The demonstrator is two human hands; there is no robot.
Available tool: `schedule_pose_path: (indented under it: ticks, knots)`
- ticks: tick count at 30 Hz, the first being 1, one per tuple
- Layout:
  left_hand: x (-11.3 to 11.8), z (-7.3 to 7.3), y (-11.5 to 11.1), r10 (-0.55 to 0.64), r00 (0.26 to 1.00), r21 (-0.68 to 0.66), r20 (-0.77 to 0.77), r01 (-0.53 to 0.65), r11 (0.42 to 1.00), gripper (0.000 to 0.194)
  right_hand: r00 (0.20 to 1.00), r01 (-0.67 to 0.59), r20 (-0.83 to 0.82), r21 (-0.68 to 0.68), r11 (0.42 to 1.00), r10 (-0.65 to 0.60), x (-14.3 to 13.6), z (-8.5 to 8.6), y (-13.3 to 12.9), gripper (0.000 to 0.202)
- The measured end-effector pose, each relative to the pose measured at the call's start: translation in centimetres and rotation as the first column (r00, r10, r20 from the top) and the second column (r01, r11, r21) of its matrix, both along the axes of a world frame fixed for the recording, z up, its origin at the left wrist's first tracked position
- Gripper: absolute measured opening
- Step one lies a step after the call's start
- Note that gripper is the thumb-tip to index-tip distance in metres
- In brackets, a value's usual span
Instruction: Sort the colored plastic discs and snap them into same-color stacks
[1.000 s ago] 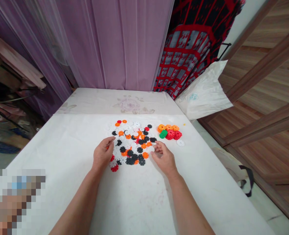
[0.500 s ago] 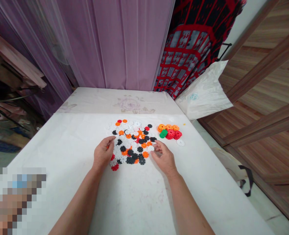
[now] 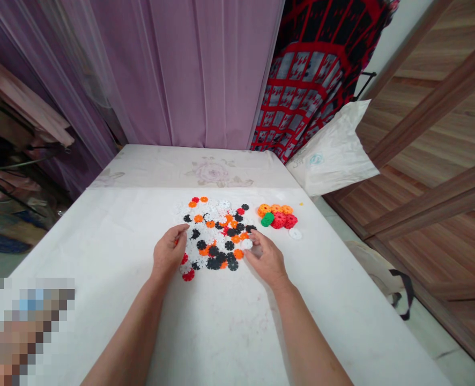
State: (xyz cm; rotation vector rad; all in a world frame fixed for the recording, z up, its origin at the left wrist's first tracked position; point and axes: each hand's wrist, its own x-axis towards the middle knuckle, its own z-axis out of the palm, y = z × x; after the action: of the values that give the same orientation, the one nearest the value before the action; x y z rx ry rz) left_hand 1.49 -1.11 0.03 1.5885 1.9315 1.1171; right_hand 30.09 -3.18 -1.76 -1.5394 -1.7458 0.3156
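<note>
Many small notched plastic discs in white, black, orange and red lie in a loose pile (image 3: 215, 236) on the white-covered table (image 3: 217, 321). My left hand (image 3: 168, 251) rests at the pile's left edge, its fingers curled; what they hold, if anything, is hidden. At the right edge, my right hand (image 3: 267, 259) has thumb and fingers apart around a white disc (image 3: 246, 244), which lies near the fingertips. Right of the pile are stacks of orange discs (image 3: 275, 209), red discs (image 3: 284, 220) and green discs (image 3: 267, 219).
A single white disc (image 3: 295, 234) lies beside the stacks. A pale plastic bag (image 3: 334, 153) hangs at the table's right back edge. Purple curtains (image 3: 197, 69) stand behind the table, and a wooden wardrobe (image 3: 434, 123) is at the right. A blurred patch covers the lower left.
My right hand has shifted very slightly left and its fingers have moved a little. The whole view has shifted slightly. The discs look the same.
</note>
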Motion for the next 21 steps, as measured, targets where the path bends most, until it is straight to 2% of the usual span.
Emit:
schedule_pose_path:
  ticks: [8, 21]
  knots:
    - [0.10, 0.04, -0.02, -0.002, 1.000, 0.014, 0.021, 0.002, 1.000, 0.037, 0.995, 0.030, 0.099, -0.011, 0.999, -0.029, -0.17, 0.27, -0.02, 0.055]
    - [0.10, 0.15, -0.11, -0.010, 0.999, -0.004, 0.035, 0.010, 1.000, 0.036, 0.990, 0.041, 0.134, -0.034, 0.999, -0.036, -0.43, 0.51, -0.05, 0.055]
